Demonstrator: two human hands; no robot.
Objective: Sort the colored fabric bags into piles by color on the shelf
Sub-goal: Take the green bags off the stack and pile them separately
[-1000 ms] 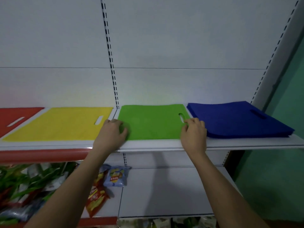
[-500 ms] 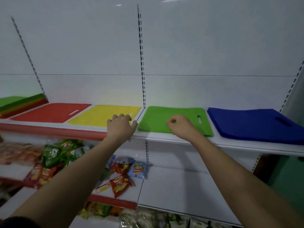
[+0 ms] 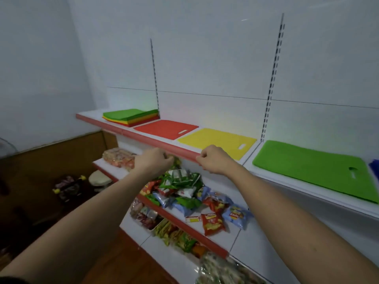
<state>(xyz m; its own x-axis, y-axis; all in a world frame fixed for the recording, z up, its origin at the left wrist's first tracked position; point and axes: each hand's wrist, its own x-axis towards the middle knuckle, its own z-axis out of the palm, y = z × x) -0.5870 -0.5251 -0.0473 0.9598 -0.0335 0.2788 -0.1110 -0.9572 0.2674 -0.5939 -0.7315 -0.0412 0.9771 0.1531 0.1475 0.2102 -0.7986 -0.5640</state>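
Curling both sets of fingers loosely closed, I hold nothing: my left hand (image 3: 152, 163) hangs below the red-edged white shelf (image 3: 143, 138), my right hand (image 3: 215, 159) at its lip. Beyond lie the flat yellow fabric bag (image 3: 217, 140), red fabric bag (image 3: 166, 129), green fabric bag (image 3: 313, 165), and farthest, the mixed-colour stack of bags (image 3: 131, 116).

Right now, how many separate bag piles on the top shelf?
5. Mixed stack at far left, then red, yellow, green, and a blue sliver cut off at the right edge. More could lie beyond the frame.
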